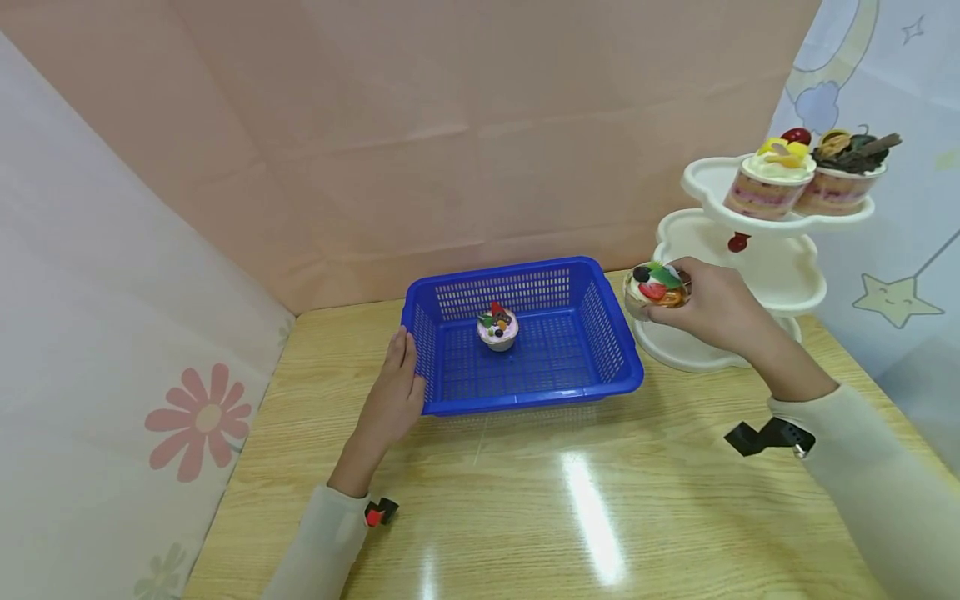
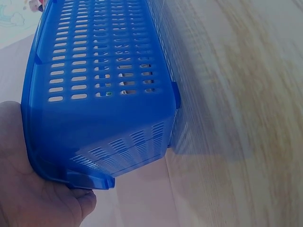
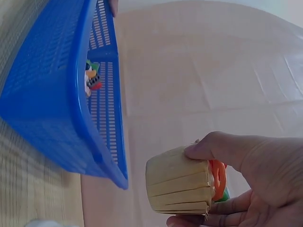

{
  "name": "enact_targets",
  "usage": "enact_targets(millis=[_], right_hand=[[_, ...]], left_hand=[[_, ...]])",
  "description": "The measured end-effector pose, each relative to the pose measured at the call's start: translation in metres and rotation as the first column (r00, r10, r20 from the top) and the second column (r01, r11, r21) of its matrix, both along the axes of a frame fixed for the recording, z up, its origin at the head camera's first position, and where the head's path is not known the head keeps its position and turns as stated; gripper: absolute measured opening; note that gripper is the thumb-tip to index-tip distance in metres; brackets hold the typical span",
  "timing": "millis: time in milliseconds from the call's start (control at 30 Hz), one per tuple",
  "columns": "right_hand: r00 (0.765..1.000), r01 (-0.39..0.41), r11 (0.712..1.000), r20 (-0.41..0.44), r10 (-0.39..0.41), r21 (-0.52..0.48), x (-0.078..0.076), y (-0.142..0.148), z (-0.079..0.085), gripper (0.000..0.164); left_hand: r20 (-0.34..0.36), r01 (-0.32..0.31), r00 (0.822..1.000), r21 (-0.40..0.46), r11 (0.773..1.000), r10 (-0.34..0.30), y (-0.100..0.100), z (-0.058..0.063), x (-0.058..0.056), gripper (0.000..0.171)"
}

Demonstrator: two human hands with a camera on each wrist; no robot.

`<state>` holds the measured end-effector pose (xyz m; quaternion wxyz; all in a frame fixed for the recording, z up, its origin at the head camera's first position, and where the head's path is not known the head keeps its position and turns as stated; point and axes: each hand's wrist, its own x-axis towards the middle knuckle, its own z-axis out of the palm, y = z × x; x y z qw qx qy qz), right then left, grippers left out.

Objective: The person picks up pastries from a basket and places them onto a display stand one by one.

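Note:
A blue plastic basket (image 1: 517,396) with slotted walls stands on the wooden table. My left hand (image 1: 392,387) holds its left rim near the front corner; the left wrist view shows the hand (image 2: 33,189) against that rim. Inside the basket, left of its middle, sits a small cupcake (image 1: 498,327) topped with berries. My right hand (image 1: 716,304) grips a fruit-topped cupcake (image 1: 651,287) just beyond the basket's right side. In the right wrist view, this cupcake (image 3: 177,182) shows a beige pleated cup, tilted sideways, between the thumb and the fingers.
A white tiered stand (image 1: 757,250) is close behind my right hand. On its top tier are a cream dessert cup (image 1: 772,183) and a chocolate-topped dessert cup (image 1: 843,179). Something red (image 1: 738,242) shows below that tier. Cloth backdrops (image 1: 360,150) enclose the table (image 1: 495,508).

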<state>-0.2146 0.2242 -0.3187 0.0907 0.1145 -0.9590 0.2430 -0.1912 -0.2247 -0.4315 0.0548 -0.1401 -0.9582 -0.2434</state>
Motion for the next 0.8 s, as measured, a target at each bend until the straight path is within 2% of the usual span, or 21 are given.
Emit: enact_targets(millis=[233, 533, 800], right_hand=[[0.997, 0.071, 0.998, 0.027, -0.070, -0.003, -0.010, 0.020, 0.001, 0.071], [0.993, 0.119, 0.993, 0.021, -0.119, -0.019, -0.018, 0.033, 0.006, 0.073], [0.990, 0.128, 0.989, -0.045, -0.131, -0.078, -0.026, 0.044, 0.004, 0.060]], left_hand=[[0.005, 0.001, 1.000, -0.001, 1.000, -0.001, -0.001, -0.001, 0.000, 0.064], [0.002, 0.008, 1.000, 0.016, 1.000, -0.008, -0.001, -0.003, -0.001, 0.064], [-0.001, 0.010, 1.000, 0.019, 1.000, -0.010, 0.000, 0.001, 0.000, 0.064]])
